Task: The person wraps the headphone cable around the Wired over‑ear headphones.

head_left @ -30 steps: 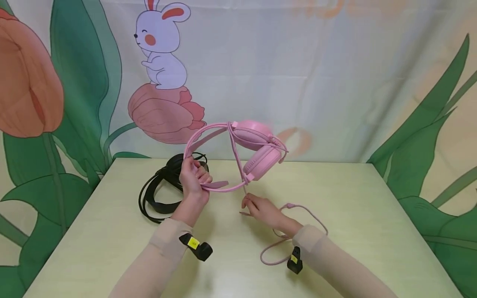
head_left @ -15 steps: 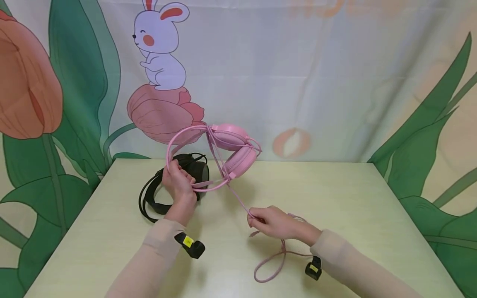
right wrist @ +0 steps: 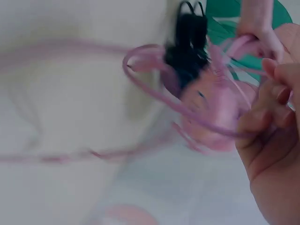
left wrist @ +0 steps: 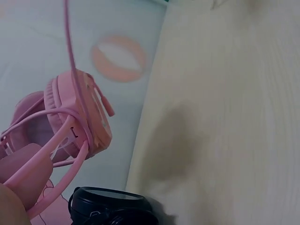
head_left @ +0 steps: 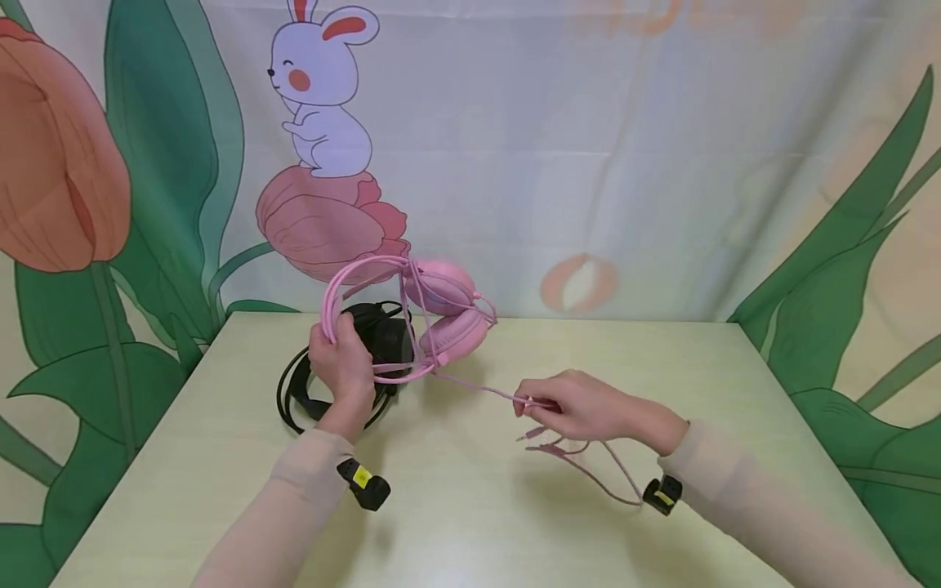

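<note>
Pink headphones (head_left: 456, 333) are held up over the table by my left hand (head_left: 342, 363), which grips the headband. Their pink cable is wound around the ear cups and band, as the left wrist view also shows on the near ear cup (left wrist: 77, 108). My right hand (head_left: 588, 404) pinches the cable (head_left: 474, 385) to the right of the headphones, and the stretch between the hands is drawn nearly straight. Loose cable with its plug (head_left: 535, 434) dangles below the right hand. In the right wrist view the curled fingers (right wrist: 262, 119) hold the cable, blurred by motion.
Black headphones (head_left: 392, 341) with a black cable lie on the pale table (head_left: 470, 506), behind and partly hidden by the left hand. A printed cloth (head_left: 662, 163) with a rabbit and tulips hangs behind the table's back edge.
The right hand has moved right, pulling cable out from the pink headphones; its loose end has lifted. The left hand and the pink headphones have shifted left and slightly down.
</note>
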A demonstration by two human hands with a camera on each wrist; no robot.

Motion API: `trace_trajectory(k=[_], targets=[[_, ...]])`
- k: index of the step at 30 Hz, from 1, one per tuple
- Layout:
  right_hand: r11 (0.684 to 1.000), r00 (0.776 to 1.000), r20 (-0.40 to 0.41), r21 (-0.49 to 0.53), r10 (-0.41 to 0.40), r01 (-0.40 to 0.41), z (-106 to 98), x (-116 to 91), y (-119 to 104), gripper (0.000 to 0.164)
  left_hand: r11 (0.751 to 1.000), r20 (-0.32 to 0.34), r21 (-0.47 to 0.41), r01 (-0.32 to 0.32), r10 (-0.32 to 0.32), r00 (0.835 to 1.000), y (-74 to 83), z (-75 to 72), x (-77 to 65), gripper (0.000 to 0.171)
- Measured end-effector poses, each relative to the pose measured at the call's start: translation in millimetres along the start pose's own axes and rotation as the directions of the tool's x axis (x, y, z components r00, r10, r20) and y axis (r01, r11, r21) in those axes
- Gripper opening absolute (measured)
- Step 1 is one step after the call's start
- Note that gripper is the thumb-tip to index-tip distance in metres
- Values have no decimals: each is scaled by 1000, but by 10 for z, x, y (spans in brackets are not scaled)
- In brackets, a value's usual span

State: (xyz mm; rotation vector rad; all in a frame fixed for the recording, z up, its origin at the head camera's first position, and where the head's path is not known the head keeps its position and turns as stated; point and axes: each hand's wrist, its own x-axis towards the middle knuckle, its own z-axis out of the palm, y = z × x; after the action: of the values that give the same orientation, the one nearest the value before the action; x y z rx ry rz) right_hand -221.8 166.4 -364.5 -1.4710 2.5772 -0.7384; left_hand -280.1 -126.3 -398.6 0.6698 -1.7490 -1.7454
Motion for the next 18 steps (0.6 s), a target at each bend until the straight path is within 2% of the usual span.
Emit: trace_trajectory(k=[3,6,10,12,14,18], targets=[[981,993,-87,-184,-86,69,-227,68,-23,13,993,17,50,-109,108,994,-7,2,-37,20],[930,969,-165,-347,-187,120,-404,131,-42,14,967,81,99,-234,227,971,-1,16,-99,18],[846,926,-215,-506,-312,168,-532,229,-46,13,910,201,154,-385,352,914,49,29,-202,16],[804,906,-223,-567,-361,181,-573,270,-38,11,882,257,170,-440,392,883,80,29,-250,15],[775,892,-225,-603,-393,190,-608,299,-21,12,858,307,180,-480,415,856,110,21,-289,15],[743,897,-213,-648,-387,166,-665,310,31,21,838,407,168,-519,421,811,159,-12,-329,12]])
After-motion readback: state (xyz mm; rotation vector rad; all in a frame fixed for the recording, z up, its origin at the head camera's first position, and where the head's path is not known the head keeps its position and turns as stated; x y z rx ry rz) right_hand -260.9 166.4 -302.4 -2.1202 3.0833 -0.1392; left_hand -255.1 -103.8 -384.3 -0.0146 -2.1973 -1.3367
